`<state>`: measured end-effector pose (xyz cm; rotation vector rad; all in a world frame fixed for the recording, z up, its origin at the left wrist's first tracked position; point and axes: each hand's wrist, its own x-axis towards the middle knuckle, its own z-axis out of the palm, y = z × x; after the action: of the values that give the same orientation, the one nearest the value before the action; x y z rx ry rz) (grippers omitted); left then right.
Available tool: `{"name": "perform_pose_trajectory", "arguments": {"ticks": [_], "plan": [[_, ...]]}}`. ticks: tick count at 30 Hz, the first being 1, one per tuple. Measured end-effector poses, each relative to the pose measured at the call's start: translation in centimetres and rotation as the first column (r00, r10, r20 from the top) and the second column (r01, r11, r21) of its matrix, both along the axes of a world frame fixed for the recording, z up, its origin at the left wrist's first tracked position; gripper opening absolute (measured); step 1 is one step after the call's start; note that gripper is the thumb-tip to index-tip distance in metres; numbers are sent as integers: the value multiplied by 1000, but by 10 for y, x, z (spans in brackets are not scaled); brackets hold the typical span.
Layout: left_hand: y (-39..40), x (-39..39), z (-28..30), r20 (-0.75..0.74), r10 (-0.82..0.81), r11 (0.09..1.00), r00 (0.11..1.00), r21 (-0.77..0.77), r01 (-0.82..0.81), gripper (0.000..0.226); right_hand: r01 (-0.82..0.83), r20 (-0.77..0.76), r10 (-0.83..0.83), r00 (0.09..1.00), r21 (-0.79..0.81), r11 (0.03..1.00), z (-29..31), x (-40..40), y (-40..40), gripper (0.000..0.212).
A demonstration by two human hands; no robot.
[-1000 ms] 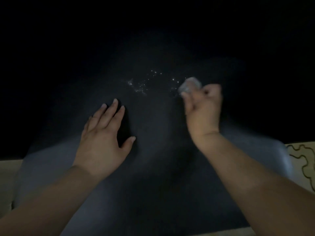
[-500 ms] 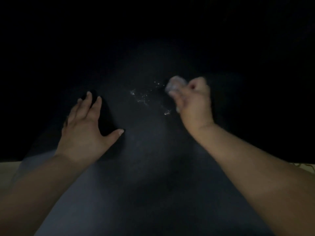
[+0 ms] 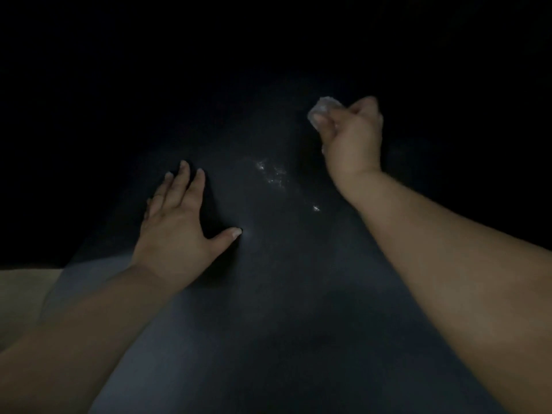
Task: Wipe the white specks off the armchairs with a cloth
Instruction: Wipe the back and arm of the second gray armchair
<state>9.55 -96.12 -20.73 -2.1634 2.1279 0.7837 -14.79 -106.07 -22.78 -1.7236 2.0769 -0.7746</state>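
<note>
Head view showed our right hand (image 3: 352, 135) clamping the wadded cloth (image 3: 324, 110) beyond the white specks (image 3: 273, 173) on the armchair (image 3: 268, 294), left hand (image 3: 176, 222) fingers spread flat; dim lighting risked missed specks.

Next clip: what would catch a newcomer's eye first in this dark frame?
The scatter of bright white specks stands out on the dark grey armchair surface, near the middle of the view. Above and to their right, the right hand grips a small crumpled pale cloth, held clear of the specks. The left hand lies flat on the surface to their left, fingers spread.
</note>
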Motion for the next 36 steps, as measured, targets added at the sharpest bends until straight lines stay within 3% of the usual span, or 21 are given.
{"name": "perform_pose_trajectory", "arguments": {"ticks": [2,4,6,7,8,10,12,14,15,17,19,20,23,25,26,27,28,30,32,34,36], "plan": [[-1,0,0,7,-3,1000,1000,-5,4,110,-11,128,20,992,-68,998,-4,26,7,23],[-1,1,0,10,-7,1000,1000,-10,7,110,-401,-52,398,916,-183,898,-5,48,26,5],[-2,1,0,7,-8,1000,1000,-16,9,109,-654,-358,575,736,-156,740,-4,47,21,19],[-2,1,1,7,-10,1000,1000,-18,10,109,-634,-341,569,748,-113,765,-4,40,15,19],[-2,1,1,5,-10,1000,1000,-20,10,109,-549,-205,521,828,-114,828,-4,30,9,12],[-2,2,1,1,-5,1000,1000,-21,5,108,-114,64,121,991,-104,988,5,17,1,19],[-1,3,1,2,3,1000,1000,-25,-3,108,16,156,-2,988,-88,996,3,25,17,18],[-1,2,2,8,5,1000,1000,-25,-5,108,-287,-17,288,958,-149,946,2,46,46,8],[-1,1,3,10,3,1000,1000,-21,-3,108,-495,-172,475,863,-100,863,-1,51,62,17],[-2,0,4,6,0,1000,1000,-11,0,107,-641,-355,574,738,-104,761,-2,46,74,22],[-2,0,5,-2,-8,1000,1000,-2,8,107,-442,-314,376,872,-173,880,1,26,64,10],[-2,1,5,-6,-10,1000,1000,0,10,107,-220,-241,177,954,-166,961,4,13,58,11],[-2,3,4,-3,-12,1000,1000,5,12,108,282,5,-282,959,3,959,0,6,62,22],[-1,2,3,3,-12,1000,1000,-7,12,107,291,42,-289,956,-35,956,-1,36,79,26],[-1,2,3,3,-14,1000,1000,-11,14,107,188,58,-184,981,-83,979,-6,56,94,31],[-1,1,3,1,-15,1000,1000,-9,15,107,-54,-29,50,998,-154,987,-13,70,109,35],[-1,1,3,-3,-18,1000,1000,-6,18,107,-299,-189,272,944,-131,945,-13,80,118,37],[-1,3,3,-15,-37,999,999,-5,37,108,-427,-227,389,893,-150,892,-11,77,118,30],[-3,8,5,-36,-69,998,997,6,69,109,-238,-169,211,963,-160,958,-10,47,97,28],[-4,14,6,-72,-89,996,993,21,91,110,138,-123,-154,980,-126,982,-2,17,76,29],[-4,20,7,-93,-110,993,990,36,113,109,222,-67,-227,972,-72,972,-2,10,81,24]]}}
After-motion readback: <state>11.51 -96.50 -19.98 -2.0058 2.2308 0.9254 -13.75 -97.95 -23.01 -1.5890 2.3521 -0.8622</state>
